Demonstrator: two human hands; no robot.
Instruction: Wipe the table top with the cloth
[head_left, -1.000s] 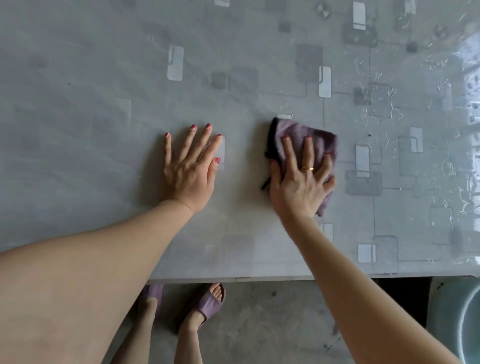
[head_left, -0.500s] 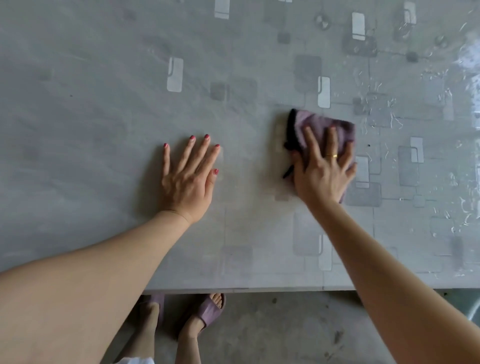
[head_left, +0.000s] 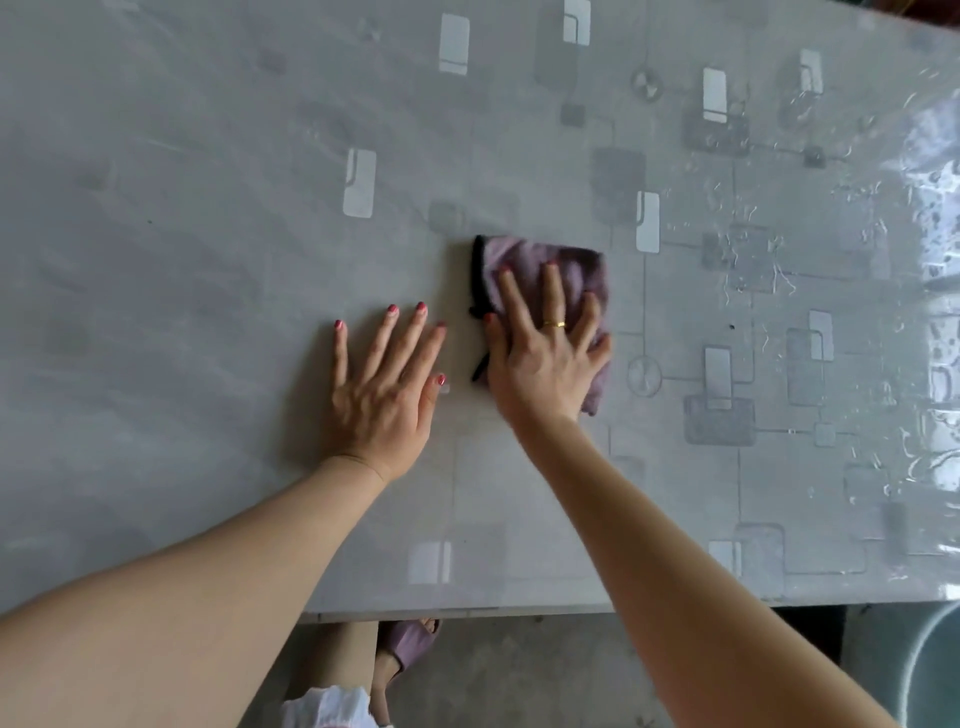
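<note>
Cloth (head_left: 550, 270), purple with a black edge, was pressed flat on the grey patterned worktop (head_left: 208, 208) under the spread fingers (head_left: 553, 291) of the right hand (head_left: 540, 364). Just beside it, the left hand (head_left: 384, 395) was laid flat, fingers straight and slightly spread.

A purple slipper (head_left: 410, 642) is seen on the grey concrete floor (head_left: 519, 675), below the left hand (head_left: 384, 389). A pale round basin (head_left: 930, 670) is seen lower right.

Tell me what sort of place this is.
Probably a home dining or kitchen area: a grey patterned table under clear plastic, a folded purple wiping cloth, a bare concrete floor and purple house slippers.
</note>
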